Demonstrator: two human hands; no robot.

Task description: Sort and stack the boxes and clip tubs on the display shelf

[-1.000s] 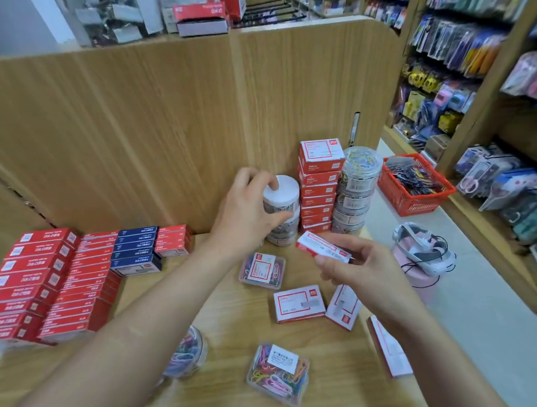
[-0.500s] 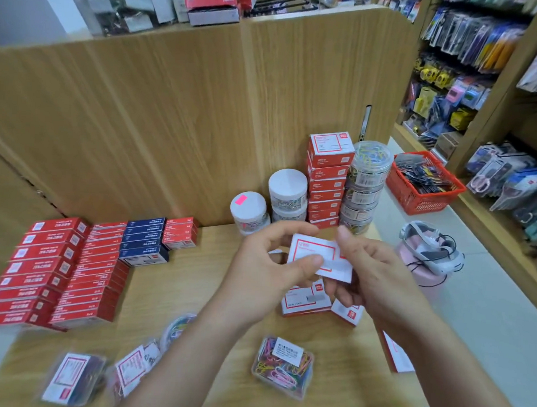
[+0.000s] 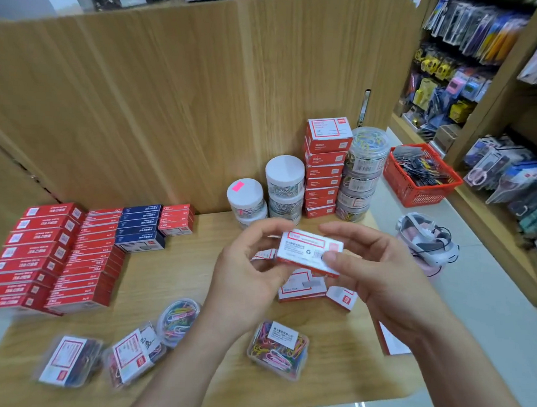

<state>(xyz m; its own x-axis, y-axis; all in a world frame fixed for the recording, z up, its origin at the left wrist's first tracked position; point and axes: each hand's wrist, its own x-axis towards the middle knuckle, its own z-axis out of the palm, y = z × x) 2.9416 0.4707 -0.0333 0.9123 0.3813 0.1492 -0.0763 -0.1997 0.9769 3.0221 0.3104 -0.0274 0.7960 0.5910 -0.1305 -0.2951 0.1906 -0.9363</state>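
I hold a small red-and-white box (image 3: 309,251) above the wooden shelf (image 3: 171,279) with both hands. My left hand (image 3: 246,270) pinches its left end and my right hand (image 3: 378,269) grips its right end, thumb on top. Under the hands lie two more loose red-and-white boxes (image 3: 303,289) (image 3: 341,299). At the back stand two white-lidded clip tubs (image 3: 247,199) (image 3: 285,185), a stack of red boxes (image 3: 324,169) and a stack of clear clip tubs (image 3: 362,176). Rows of red and blue boxes (image 3: 59,252) fill the left side.
Flat clear cases of coloured clips (image 3: 278,348) (image 3: 131,357) (image 3: 68,359) and a round clip tub (image 3: 177,318) lie near the front edge. A red basket (image 3: 422,176) and a white headset (image 3: 425,238) sit to the right, beyond the shelf edge. A wooden panel (image 3: 173,107) rises behind.
My left hand left the white-lidded tub at the back and joined my right hand on the small box. The box has been turned between both hands.
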